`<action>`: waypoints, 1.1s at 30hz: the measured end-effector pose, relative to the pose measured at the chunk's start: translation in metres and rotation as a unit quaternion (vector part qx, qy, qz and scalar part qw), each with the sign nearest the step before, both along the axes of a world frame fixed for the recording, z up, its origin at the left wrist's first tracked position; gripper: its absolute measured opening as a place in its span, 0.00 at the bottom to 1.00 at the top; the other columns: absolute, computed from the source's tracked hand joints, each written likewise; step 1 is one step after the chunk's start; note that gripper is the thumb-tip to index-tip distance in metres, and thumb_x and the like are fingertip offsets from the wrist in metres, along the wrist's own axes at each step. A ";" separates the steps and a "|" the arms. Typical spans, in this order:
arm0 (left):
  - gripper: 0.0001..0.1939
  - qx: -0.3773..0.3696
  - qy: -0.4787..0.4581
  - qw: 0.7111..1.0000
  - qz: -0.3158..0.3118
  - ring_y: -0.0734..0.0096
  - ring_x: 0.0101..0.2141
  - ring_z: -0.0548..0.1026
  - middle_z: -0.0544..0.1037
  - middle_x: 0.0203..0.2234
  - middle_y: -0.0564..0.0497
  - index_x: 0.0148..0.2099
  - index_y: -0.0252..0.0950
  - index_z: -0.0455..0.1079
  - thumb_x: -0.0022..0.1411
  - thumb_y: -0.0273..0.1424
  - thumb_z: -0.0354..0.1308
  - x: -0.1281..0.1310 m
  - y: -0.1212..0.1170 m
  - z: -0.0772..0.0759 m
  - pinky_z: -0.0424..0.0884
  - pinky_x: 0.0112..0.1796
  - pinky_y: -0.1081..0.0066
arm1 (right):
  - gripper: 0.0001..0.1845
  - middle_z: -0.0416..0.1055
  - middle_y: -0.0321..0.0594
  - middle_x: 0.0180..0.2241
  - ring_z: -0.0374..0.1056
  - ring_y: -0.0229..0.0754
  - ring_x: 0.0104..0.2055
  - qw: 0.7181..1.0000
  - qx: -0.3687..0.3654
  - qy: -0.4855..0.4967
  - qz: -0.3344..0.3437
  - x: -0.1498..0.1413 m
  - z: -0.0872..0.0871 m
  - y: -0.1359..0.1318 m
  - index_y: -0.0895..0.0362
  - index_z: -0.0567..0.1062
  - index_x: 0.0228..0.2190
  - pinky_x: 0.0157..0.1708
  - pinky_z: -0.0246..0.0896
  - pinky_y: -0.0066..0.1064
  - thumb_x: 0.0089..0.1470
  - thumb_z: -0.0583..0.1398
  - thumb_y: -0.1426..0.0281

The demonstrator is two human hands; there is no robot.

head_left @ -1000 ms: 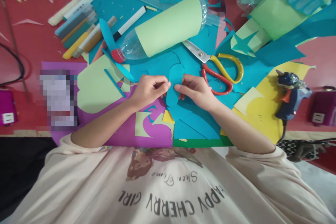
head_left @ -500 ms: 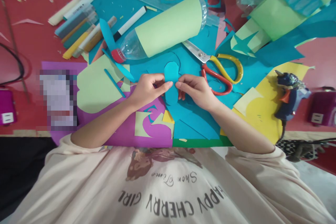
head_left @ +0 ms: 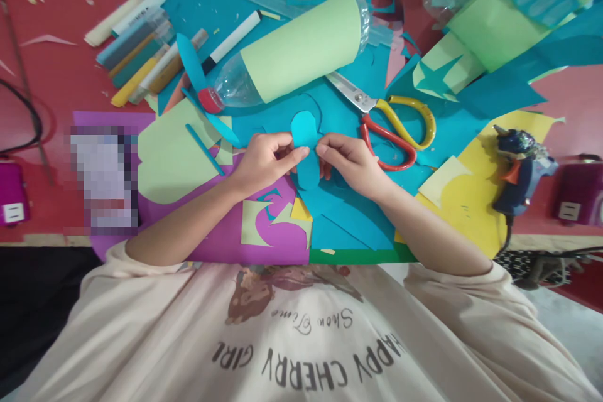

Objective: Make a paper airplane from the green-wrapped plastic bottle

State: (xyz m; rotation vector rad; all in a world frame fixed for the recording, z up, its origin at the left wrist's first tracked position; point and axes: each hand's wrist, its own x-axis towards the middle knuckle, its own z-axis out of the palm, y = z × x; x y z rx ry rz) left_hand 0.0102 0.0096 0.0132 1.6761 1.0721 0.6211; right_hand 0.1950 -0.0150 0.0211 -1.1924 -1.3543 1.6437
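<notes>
A blue paper strip with rounded ends (head_left: 305, 129) stands nearly upright between my hands. My left hand (head_left: 271, 160) pinches its left edge, thumb in front and fingers behind. At the right edge, my right hand (head_left: 351, 160) is closed with thumb and forefinger at the paper. Just beyond lies a plastic bottle (head_left: 306, 50) wrapped in light green paper, its red cap (head_left: 210, 100) toward the left with blue paper blades around it. Scissors (head_left: 377, 107) with a yellow and a red handle lie right of the strip, blades partly under the bottle.
Several markers (head_left: 141, 44) lie at the upper left. A glue gun (head_left: 521, 169) rests on yellow paper (head_left: 475, 188) at the right. Green paper scraps (head_left: 257, 226) lie on purple paper (head_left: 217, 239) near my body. Another green-covered bottle (head_left: 494, 31) is at the upper right.
The blue strip has tilted slightly, its top end shifting a little to the left. Both hands keep their place at its edges.
</notes>
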 end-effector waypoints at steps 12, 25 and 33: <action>0.09 -0.036 -0.070 0.997 -0.002 0.77 0.19 0.69 0.71 0.15 0.58 0.25 0.38 0.61 0.56 0.33 0.53 0.001 0.003 0.005 0.65 0.23 0.75 | 0.23 0.64 0.29 0.17 0.61 0.31 0.18 1.000 -0.014 0.024 -0.004 0.001 -0.005 0.001 0.55 0.66 0.24 0.18 0.58 0.24 0.50 0.64 0.49; 0.12 -0.034 -0.066 0.997 -0.009 0.79 0.19 0.69 0.71 0.16 0.57 0.26 0.38 0.61 0.61 0.35 0.54 0.000 0.002 0.002 0.65 0.22 0.77 | 0.20 0.63 0.29 0.17 0.61 0.32 0.18 0.999 -0.009 0.039 -0.022 0.001 -0.007 0.002 0.55 0.67 0.24 0.18 0.58 0.24 0.52 0.64 0.53; 0.09 0.306 -0.008 0.952 0.023 0.79 0.20 0.66 0.67 0.19 0.59 0.34 0.40 0.60 0.67 0.36 0.50 -0.003 -0.004 -0.005 0.63 0.26 0.73 | 0.25 0.61 0.30 0.19 0.59 0.31 0.21 0.994 0.065 0.012 -0.091 -0.001 -0.008 0.000 0.55 0.66 0.24 0.21 0.57 0.25 0.50 0.62 0.47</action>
